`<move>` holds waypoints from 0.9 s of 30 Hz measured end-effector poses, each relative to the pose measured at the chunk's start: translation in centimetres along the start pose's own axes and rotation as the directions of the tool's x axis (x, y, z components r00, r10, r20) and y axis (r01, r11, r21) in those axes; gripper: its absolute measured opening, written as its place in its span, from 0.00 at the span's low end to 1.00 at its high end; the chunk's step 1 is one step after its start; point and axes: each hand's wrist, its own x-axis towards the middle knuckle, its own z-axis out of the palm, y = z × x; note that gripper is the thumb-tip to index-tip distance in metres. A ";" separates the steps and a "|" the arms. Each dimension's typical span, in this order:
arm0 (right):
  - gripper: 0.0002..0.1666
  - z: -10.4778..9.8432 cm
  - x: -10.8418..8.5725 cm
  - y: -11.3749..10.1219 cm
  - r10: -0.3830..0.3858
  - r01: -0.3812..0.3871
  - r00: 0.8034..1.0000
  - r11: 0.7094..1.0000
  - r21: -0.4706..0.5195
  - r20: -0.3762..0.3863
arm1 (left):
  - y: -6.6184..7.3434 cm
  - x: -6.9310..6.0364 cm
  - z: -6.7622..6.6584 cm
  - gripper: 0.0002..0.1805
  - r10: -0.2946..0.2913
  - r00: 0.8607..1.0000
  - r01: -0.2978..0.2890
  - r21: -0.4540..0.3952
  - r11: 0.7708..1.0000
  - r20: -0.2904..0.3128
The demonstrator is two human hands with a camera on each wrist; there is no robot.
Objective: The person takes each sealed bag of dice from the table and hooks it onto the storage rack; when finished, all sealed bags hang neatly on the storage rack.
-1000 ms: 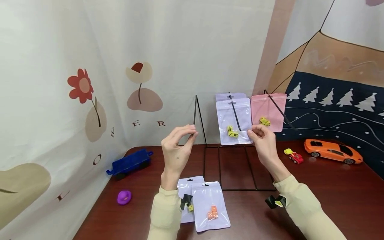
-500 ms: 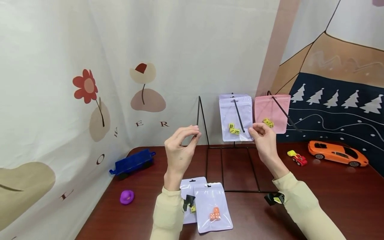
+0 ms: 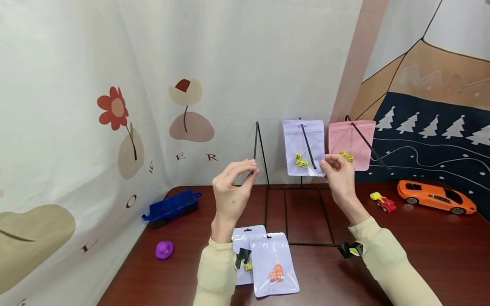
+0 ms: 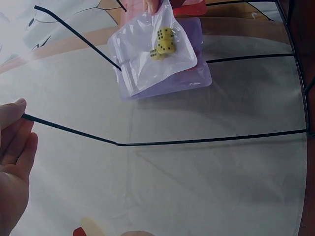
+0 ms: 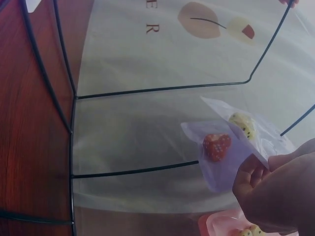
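Observation:
My left hand (image 3: 231, 197) pinches the front tip of the left arm (image 4: 71, 129) of a black wire rack (image 3: 310, 244); no bag hangs on that arm. A lilac zip bag (image 3: 296, 138) with yellow dice (image 3: 301, 160) hangs by its slot on the middle arm. My right hand (image 3: 340, 176) pinches this bag's lower right corner between thumb and fingers. Behind it on the same arm, a second lilac bag (image 5: 221, 169) with red-orange dice (image 5: 216, 146) shows in the right wrist view. A pink bag (image 3: 360, 144) with yellow dice hangs on the right arm.
Two lilac bags lie on the table, one with orange dice (image 3: 276, 274) overlapping one with yellow dice (image 3: 248, 266). A blue trailer (image 3: 172, 206) and purple toy (image 3: 164, 250) are at left. A small red-yellow vehicle (image 3: 384, 203) and orange car (image 3: 436, 196) stand at right.
The front lilac bag has slid back along the middle arm and now covers the bag behind it, my right hand still holding its corner. My left hand keeps its pinch. The head view has shifted slightly.

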 end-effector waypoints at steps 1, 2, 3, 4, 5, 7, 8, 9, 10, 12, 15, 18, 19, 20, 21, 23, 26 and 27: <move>0.09 -0.1 0.0 0.0 0.002 -0.002 1.000 1.000 0.005 0.000 | 0.1 0.1 0.0 0.08 0.002 1.000 -0.002 -0.001 1.000 -0.001; 0.09 -0.1 0.1 0.0 0.004 -0.004 1.000 1.000 0.011 0.002 | 0.1 0.1 0.0 0.09 0.004 1.000 -0.004 -0.003 1.000 -0.003; 0.10 -0.1 0.1 -0.1 0.005 -0.005 1.000 1.000 0.014 0.006 | 0.1 0.2 0.1 0.09 0.005 1.000 -0.005 -0.005 1.000 -0.005; 0.10 -0.2 0.1 -0.1 0.004 -0.004 1.000 1.000 0.015 0.006 | 0.2 0.2 0.1 0.09 0.004 1.000 -0.004 -0.008 1.000 -0.006; 0.10 -0.3 0.0 -0.1 0.001 -0.001 1.000 1.000 0.013 0.006 | 0.2 0.2 0.1 0.09 0.005 1.000 -0.005 -0.009 1.000 -0.007; 0.10 -0.4 0.0 -0.1 -0.011 0.011 1.000 1.000 0.004 -0.001 | 0.2 0.2 0.2 0.09 0.002 1.000 -0.002 -0.012 1.000 -0.007; 0.10 -0.5 0.0 -0.1 -0.027 0.027 1.000 1.000 -0.007 -0.006 | 0.1 0.2 0.2 0.09 0.002 1.000 -0.002 -0.012 1.000 -0.006; 0.10 -0.6 -0.1 -0.1 -0.044 0.043 0.999 0.999 -0.020 -0.011 | 0.1 0.1 0.2 0.09 0.001 1.000 -0.001 -0.010 1.000 -0.005; 0.10 -0.7 -0.1 -0.2 -0.062 0.061 0.998 0.998 -0.030 -0.017 | 0.1 0.1 0.2 0.08 0.001 1.000 -0.001 -0.007 1.000 -0.005; 0.10 -0.8 -0.2 -0.3 -0.092 0.091 0.995 0.995 -0.045 -0.026 | 0.1 0.0 0.2 0.08 0.002 1.000 -0.002 0.000 1.000 -0.005; 0.10 -1.1 -0.4 -0.5 -0.125 0.123 0.992 0.991 -0.054 -0.036 | 0.1 -0.1 0.2 0.08 0.003 1.000 -0.003 0.004 1.000 -0.004; 0.10 -1.3 -0.5 -0.9 -0.140 0.138 0.989 0.990 -0.030 -0.047 | 0.0 -0.2 0.2 0.07 0.002 1.000 -0.002 0.000 1.000 0.000; 0.10 -1.4 -0.5 -1.0 -0.141 0.141 0.989 0.990 -0.013 -0.051 | 0.0 -0.1 0.2 0.07 0.002 1.000 -0.002 0.000 1.000 0.000; 0.10 -1.5 -0.5 -1.2 -0.146 0.147 0.988 0.989 0.003 -0.055 | 0.0 -0.1 0.2 0.07 0.003 1.000 -0.003 0.001 1.000 0.000; 0.10 -1.6 -0.5 -1.3 -0.152 0.154 0.987 0.988 0.015 -0.058 | 0.0 -0.1 0.2 0.07 0.003 1.000 -0.003 0.002 1.000 -0.001; 0.11 -1.9 -0.5 -1.6 -0.172 0.174 0.983 0.984 0.036 -0.066 | -0.1 -0.1 0.1 0.07 0.005 1.000 -0.005 0.002 1.000 -0.005; 0.10 -2.4 -0.6 -2.2 -0.195 0.201 0.977 0.976 0.078 -0.083 | -0.3 -0.1 0.0 0.08 0.010 1.000 -0.010 0.000 1.000 -0.009; 0.10 -2.6 -0.7 -2.4 -0.196 0.204 0.977 0.975 0.094 -0.088 | -0.3 -0.1 -0.1 0.08 0.013 1.000 -0.013 -0.001 1.000 -0.010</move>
